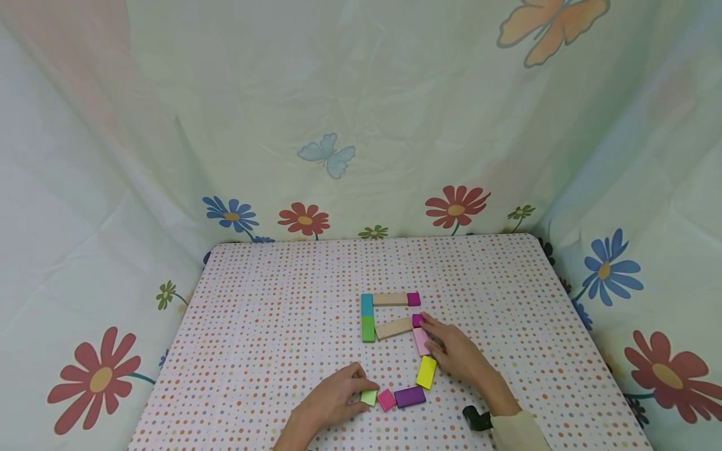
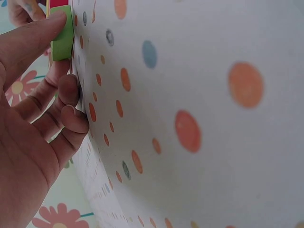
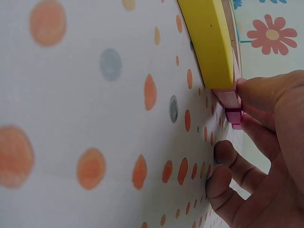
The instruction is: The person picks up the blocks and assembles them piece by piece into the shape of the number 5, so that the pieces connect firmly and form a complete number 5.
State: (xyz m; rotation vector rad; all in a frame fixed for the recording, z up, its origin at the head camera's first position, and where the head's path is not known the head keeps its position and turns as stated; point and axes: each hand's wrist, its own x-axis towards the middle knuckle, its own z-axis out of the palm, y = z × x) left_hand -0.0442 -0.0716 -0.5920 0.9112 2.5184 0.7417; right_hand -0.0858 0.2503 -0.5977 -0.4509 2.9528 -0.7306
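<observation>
My left hand (image 1: 337, 398) pinches a light green block (image 1: 368, 397) at the near end of a curving row of blocks. In the left wrist view the thumb lies on that green block (image 2: 62, 35), and the other fingers bend beside it near the cloth. My right hand (image 1: 459, 354) reaches in from the right. Its thumb touches a pink block (image 1: 420, 342), and its index finger touches the small magenta block (image 1: 417, 320) beyond. In the right wrist view its remaining fingers are loosely bent above the cloth, and a yellow block (image 3: 209, 45) stands close by.
A hot-pink block (image 1: 386, 400) and a purple block (image 1: 410, 396) lie in the curve near the yellow one. Farther back are plain wooden blocks (image 1: 390, 299), a blue block (image 1: 367, 304) and a green block (image 1: 368, 329). The dotted cloth (image 1: 271, 313) covers the table.
</observation>
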